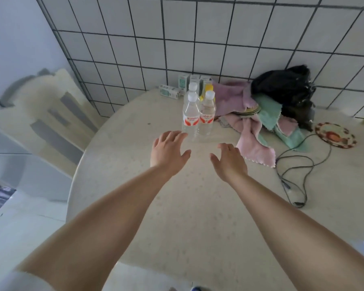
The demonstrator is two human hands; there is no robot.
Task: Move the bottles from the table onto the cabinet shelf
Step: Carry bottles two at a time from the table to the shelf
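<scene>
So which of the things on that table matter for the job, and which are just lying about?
For the job:
- clear bottles
- yellow-capped bottle
- left hand, open
- right hand, open

Just lying about:
- small boxes
- cloths
- black bag
- patterned plate
- cable
- chair

The bottles [198,110] stand on the table [177,206] at frame centre, just above my left hand [168,153] and right hand [229,160]. Boxes [177,87] sit behind them, cloths [254,127] lie right, a chair [44,122] stands left.
</scene>
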